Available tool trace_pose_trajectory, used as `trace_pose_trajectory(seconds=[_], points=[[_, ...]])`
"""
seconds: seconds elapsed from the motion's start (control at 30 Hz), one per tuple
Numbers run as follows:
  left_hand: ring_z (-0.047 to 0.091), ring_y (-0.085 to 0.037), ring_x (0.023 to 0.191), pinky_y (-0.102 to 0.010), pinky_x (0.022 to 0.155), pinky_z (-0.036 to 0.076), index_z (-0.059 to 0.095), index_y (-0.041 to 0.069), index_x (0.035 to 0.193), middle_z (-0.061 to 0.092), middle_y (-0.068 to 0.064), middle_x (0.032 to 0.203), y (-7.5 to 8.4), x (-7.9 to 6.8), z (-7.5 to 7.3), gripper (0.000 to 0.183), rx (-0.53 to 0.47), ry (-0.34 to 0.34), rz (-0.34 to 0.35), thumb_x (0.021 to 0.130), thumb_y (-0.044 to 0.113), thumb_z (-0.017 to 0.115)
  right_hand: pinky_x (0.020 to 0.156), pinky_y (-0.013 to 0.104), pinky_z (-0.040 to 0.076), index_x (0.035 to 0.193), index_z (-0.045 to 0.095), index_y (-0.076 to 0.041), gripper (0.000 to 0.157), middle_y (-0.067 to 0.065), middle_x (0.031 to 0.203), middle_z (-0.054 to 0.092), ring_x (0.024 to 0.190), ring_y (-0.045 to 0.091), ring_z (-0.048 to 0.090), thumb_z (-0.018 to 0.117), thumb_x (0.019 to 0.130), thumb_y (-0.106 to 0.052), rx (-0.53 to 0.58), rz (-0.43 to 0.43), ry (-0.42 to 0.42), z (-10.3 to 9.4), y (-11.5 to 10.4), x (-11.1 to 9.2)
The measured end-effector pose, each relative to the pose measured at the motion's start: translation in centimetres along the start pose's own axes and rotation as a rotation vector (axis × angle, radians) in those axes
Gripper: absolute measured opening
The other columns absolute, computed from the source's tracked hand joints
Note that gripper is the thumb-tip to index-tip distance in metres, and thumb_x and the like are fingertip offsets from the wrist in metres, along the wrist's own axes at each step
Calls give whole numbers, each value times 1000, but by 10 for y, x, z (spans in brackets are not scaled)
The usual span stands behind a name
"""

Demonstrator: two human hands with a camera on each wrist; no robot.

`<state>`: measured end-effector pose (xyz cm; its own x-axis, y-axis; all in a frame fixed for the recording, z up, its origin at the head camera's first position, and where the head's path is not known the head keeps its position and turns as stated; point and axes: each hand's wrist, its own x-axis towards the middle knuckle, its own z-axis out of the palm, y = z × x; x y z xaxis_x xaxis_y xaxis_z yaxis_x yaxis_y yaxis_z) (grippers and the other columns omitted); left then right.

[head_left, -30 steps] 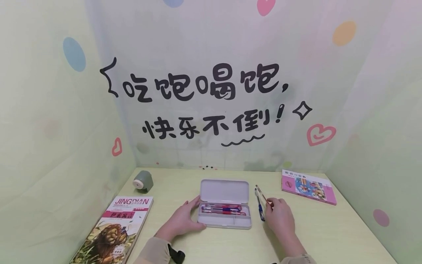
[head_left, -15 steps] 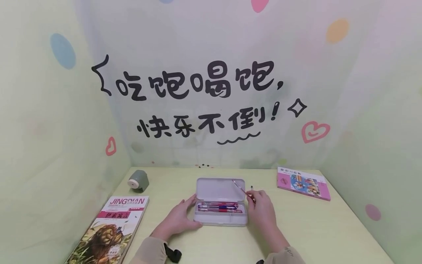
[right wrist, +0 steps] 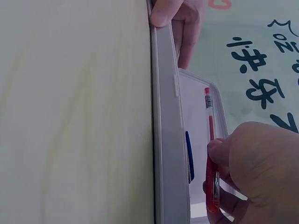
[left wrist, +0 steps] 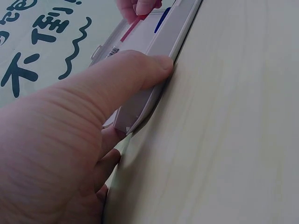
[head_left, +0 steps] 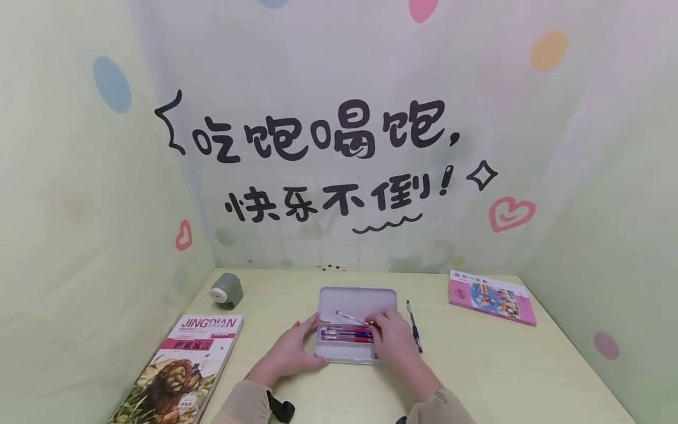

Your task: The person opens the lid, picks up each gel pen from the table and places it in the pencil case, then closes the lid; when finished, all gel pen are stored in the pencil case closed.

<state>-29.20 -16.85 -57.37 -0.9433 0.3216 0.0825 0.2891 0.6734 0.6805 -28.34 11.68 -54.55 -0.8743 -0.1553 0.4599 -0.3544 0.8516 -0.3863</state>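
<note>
A white pencil case [head_left: 344,299] stands with its lid up in the middle of the head view, several red and blue pens [head_left: 339,335] lying in its back compartment. My left hand [head_left: 288,353] grips the case's left end; in the left wrist view the thumb [left wrist: 145,70] presses on the front rim. My right hand [head_left: 394,338] pinches a red pen [right wrist: 211,121] with a clear barrel above the case, its other end pointing left across the lid. Part of the case's right side is hidden behind this hand. A blue pen [head_left: 415,333] lies on the table just right of the case.
A grey-green pencil sharpener [head_left: 229,290] stands at the back left of the table [head_left: 508,365]. Nearer on that side lies a book with a lion cover [head_left: 175,377]. A pink book [head_left: 492,297] lies at the back right. Fabric walls enclose the table.
My right hand has lifted the red pen from beside the blue pen and carried it left over the open case. My left hand has kept its place at the case's left end.
</note>
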Motion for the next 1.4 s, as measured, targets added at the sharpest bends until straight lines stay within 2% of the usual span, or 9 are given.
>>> trace_pose_trajectory(seconds=[0.13, 0.37, 0.93, 1.1, 1.4], points=[[32, -63, 160, -79, 132, 26, 32, 16, 175, 56, -1, 169, 0, 1, 0, 126, 2, -3, -7, 73, 48, 98, 79, 35, 57, 103, 81, -18, 9, -5, 95, 64, 87, 13, 57, 81, 98, -11, -2, -50, -31, 6, -7, 1], [33, -64, 159, -79, 130, 28, 32, 15, 174, 56, -2, 168, -1, 0, 0, 125, 3, -4, 8, 73, 49, 97, 85, 37, 57, 99, 82, -22, 10, -7, 94, 67, 92, 14, 60, 84, 95, -13, -56, -134, -23, 16, -15, 3], [34, -64, 159, -80, 130, 29, 33, 15, 174, 57, -1, 168, -2, 0, 0, 125, -1, 0, 7, 72, 49, 97, 82, 37, 55, 103, 84, -20, 12, -5, 96, 69, 92, 16, 59, 84, 94, -12, -67, -122, -55, 19, -20, 3], [35, -64, 158, -80, 129, 30, 32, 15, 174, 57, -1, 168, -2, 1, 1, 125, 9, -4, 5, 73, 50, 96, 87, 41, 59, 107, 83, -21, 10, -5, 100, 71, 96, 16, 62, 82, 97, -17, -18, -79, -63, 18, -14, 3], [33, -64, 159, -80, 130, 26, 31, 16, 175, 57, -1, 168, 0, 0, 0, 127, 10, -6, -1, 72, 50, 97, 99, 52, 65, 115, 81, -19, 16, 2, 114, 75, 107, 25, 70, 80, 100, -22, 62, 86, -3, 10, 11, -1]])
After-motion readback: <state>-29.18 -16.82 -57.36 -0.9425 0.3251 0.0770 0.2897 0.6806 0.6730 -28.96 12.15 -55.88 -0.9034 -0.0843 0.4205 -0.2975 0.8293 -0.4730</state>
